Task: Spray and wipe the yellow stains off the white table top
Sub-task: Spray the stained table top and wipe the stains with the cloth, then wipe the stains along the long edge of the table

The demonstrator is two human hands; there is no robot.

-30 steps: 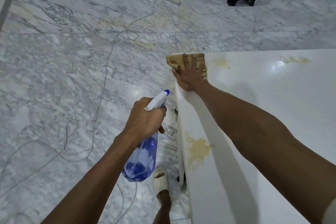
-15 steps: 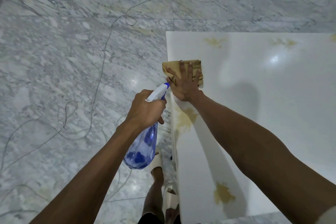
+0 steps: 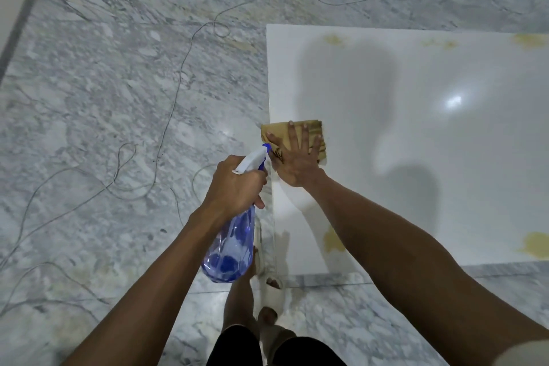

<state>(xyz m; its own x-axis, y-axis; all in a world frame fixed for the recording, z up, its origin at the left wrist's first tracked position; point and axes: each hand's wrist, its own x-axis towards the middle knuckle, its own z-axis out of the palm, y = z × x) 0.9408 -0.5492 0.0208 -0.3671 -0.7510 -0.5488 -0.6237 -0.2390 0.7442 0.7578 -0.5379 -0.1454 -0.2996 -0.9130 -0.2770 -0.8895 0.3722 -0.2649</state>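
**Stains on the white table top: cloth working the left edge**

Stains are what the job turns on, and several yellow ones show on the white table top [image 3: 416, 157], which serves as the landmark for everything that follows.

Off the table's left edge, over the marble floor [image 3: 104, 98] with its loose cables [image 3: 175, 92], the left hand [image 3: 234, 184] grips the neck of the spray bottle [image 3: 230, 249], fingers curled round it below the white trigger head. Its nozzle points toward the table's left edge and its blue body hangs down beside the near-left corner. The bottle looks like light, thin plastic with some liquid in it; the neck under the trigger is the sensible hold, since the smooth body would likely slip in a wet hand.

On the table, at its left edge about midway along, the right hand [image 3: 297, 157] presses flat on the folded tan cloth [image 3: 315, 134], fingers straight and spread. The cloth is soft and limp, so it probably needs palm pressure to drag rather than bunch.

Further right, a stain near the front edge [image 3: 331, 242] shows beside the right forearm, and another [image 3: 534, 242] lies toward the front right. Along the far edge sit three fainter patches [image 3: 334, 38] [image 3: 439, 44] [image 3: 531, 40]. Judging by these, much wiping remains.
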